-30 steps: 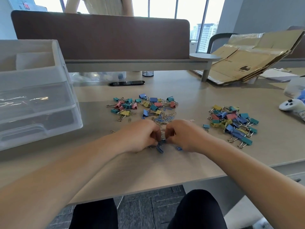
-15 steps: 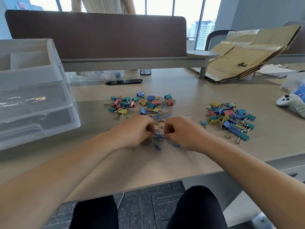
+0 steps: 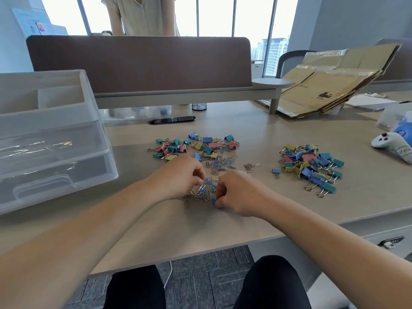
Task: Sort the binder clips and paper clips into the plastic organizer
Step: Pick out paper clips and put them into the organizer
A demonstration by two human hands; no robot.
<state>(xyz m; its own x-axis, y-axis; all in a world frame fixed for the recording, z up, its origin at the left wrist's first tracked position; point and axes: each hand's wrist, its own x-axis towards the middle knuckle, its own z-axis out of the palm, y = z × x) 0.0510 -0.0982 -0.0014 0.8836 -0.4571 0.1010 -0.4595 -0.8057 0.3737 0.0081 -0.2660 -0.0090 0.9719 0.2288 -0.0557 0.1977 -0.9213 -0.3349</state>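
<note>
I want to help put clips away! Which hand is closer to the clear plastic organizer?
Left. The left hand lies right of the plastic organizer; the right hand is farther right, past the paper clips.

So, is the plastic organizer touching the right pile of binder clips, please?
Apart. Head view: plastic organizer at left, binder clip pile at right, bare desk between.
</note>
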